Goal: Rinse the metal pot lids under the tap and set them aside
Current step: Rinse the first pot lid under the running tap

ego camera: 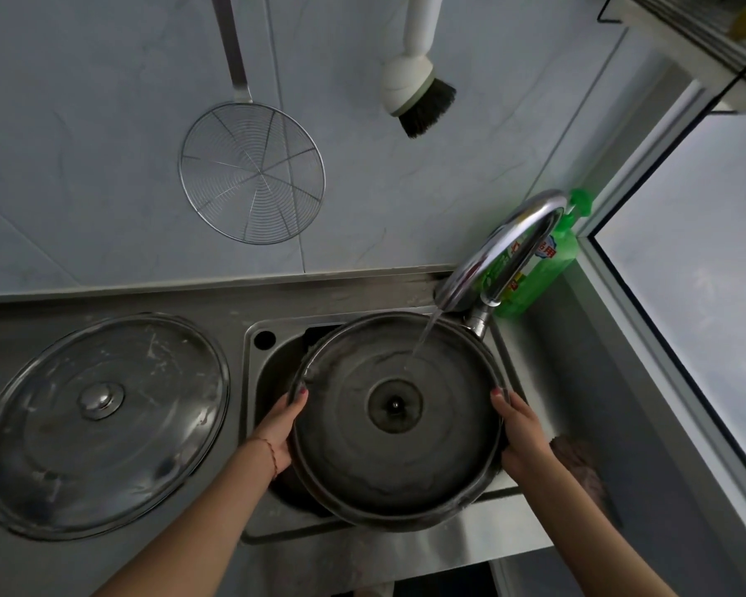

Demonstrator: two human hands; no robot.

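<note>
Head view looks down on two bare hands holding one large round metal pot lid [399, 417] over the steel sink [272, 364]. The left hand [281, 422] grips the lid's left edge, thumb hooked over the rim and the other fingers hidden beneath it; a thin red cord circles that wrist. The right hand [520, 433] grips the right edge in the same way, thumb on top of the rim, fingers curled under out of sight. The lid is held underside up, its shallow hollow facing the camera, with a dark round boss at the centre. It covers most of the sink basin.

A thin stream of water [425, 333] falls from the curved chrome tap [517, 247] at the far right of the sink and lands on the far part of the lid's inner face.

Left of the sink, a second large round metal lid with a small shiny knob [102, 424] lies knob up on the steel counter [233, 303], well apart from the hands. Just behind the tap stands a green plastic detergent bottle [548, 269]. On the pale wall beyond hang a round wire skimmer with a long handle [253, 172] and a white dish brush with dark bristles [418, 86]. Near the right forearm, a brownish scrubbing pad [578, 463] lies on the counter.
</note>
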